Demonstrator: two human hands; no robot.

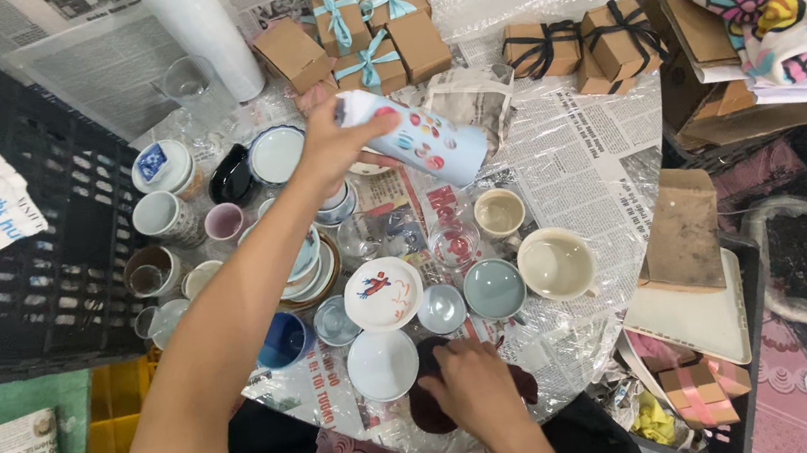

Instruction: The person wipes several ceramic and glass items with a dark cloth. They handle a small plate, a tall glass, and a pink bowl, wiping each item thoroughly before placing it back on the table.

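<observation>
Newspaper and plastic film (605, 145) cover the table. Left hand (335, 144) grips a pale dotted cup (419, 140) above the far crockery; keep it firm. Right hand (475, 384) presses flat on a dark bowl (433, 408) at the near edge.

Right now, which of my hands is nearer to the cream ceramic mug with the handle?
Right. The right hand rests on a dark red bowl at the near table edge, slightly left of the cream ceramic mug. The left hand holds a pale blue dotted tumbler farther back.
</observation>
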